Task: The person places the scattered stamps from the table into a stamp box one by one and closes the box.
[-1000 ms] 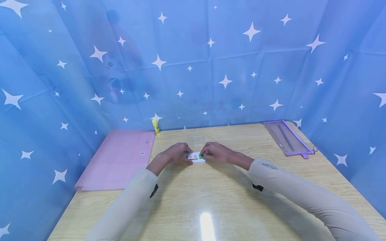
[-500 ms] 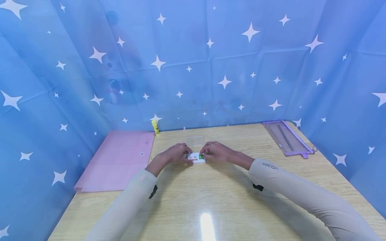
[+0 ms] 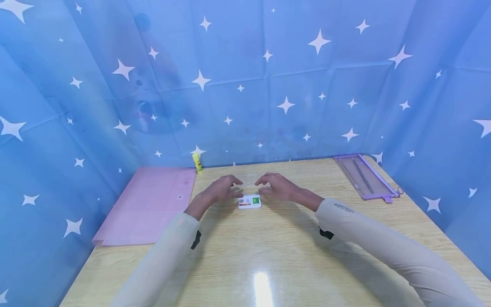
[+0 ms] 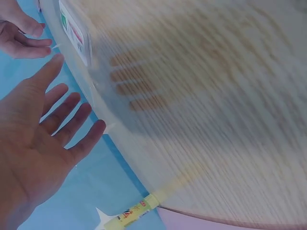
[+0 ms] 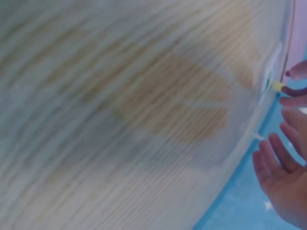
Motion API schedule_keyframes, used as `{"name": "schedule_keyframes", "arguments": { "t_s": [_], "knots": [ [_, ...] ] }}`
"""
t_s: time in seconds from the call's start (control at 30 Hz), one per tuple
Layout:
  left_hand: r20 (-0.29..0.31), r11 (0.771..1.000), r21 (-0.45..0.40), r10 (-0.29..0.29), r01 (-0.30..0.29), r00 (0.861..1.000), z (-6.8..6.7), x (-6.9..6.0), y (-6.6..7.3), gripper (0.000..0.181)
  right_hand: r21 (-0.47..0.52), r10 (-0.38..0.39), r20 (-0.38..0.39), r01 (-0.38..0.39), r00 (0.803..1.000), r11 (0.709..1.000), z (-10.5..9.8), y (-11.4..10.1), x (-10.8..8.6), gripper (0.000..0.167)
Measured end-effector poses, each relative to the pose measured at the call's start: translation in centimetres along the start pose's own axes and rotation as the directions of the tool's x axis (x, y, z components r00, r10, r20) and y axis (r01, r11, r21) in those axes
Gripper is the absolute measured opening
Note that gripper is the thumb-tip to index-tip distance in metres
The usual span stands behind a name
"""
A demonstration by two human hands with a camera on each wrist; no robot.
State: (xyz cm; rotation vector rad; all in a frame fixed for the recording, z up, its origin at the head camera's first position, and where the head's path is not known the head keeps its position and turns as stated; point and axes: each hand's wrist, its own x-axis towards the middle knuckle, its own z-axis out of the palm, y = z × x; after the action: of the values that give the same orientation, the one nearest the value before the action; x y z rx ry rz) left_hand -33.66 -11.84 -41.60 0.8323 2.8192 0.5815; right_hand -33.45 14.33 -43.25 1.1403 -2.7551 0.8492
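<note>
Working from my remote screen, I log a blue star-print curtain (image 3: 172, 106) behind a wood-grain surface (image 3: 230, 256); a pink folder (image 3: 149, 204) lies at the left, a purple mesh pouch (image 3: 372, 172) at the far right. Centre: both hands, left hand (image 3: 223, 188) and right hand (image 3: 279, 186), apart from each other, fingers loosely bent, clamped on nothing that I can make out. Their index fingertips sit at the two ends of a clear flat piece (image 3: 248, 181); contact I cannot tell, the piece being so faint against the grain. It appears to lie on the surface, just beyond a white case (image 3: 249, 201), printed face up. Smallest item, a yellow glue stick (image 3: 197, 163), stands by the folder's far corner. Step in hand, my judgement: taking hold of the clear piece. I would close both hands evenly on its short ends, lift it level, spare the broad face any smears, and keep the thumbs off the case lest it be nudged
</note>
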Motion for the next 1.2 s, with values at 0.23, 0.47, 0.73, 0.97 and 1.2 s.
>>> {"name": "schedule_keyframes", "arguments": {
  "t_s": [0.23, 0.47, 0.73, 0.97, 1.2],
  "knots": [
    [-0.046, 0.999, -0.030, -0.038, 0.037, 0.998, 0.0, 0.8, -0.6, 0.044, 0.011, 0.043, -0.057, -0.042, 0.997, 0.999, -0.2, 0.8, 0.8, 0.035],
    [-0.086, 0.997, -0.036, -0.069, 0.066, 0.994, 0.6, 1.6, -1.6, 0.044, 0.056, 0.171, -0.026, -0.169, 0.985, 0.984, 0.0, 2.0, 1.6, 0.040],
    [-0.109, 0.995, -0.052, -0.093, 0.087, 0.990, 0.5, 2.5, -2.2, 0.045, 0.003, 0.193, -0.020, -0.193, 0.981, 0.981, 0.3, 3.1, 2.6, 0.048],
    [-0.101, 0.998, -0.019, -0.064, 0.063, 0.993, 0.9, 3.4, -2.8, 0.045, -0.017, 0.214, 0.027, -0.213, 0.977, 0.977, 0.8, 3.3, 3.2, 0.055],
    [-0.081, 0.999, -0.002, -0.037, 0.037, 0.996, 1.4, 4.1, -2.8, 0.044, -0.012, 0.219, 0.059, -0.219, 0.974, 0.976, 1.0, 3.2, 3.6, 0.059]
  ]
}}
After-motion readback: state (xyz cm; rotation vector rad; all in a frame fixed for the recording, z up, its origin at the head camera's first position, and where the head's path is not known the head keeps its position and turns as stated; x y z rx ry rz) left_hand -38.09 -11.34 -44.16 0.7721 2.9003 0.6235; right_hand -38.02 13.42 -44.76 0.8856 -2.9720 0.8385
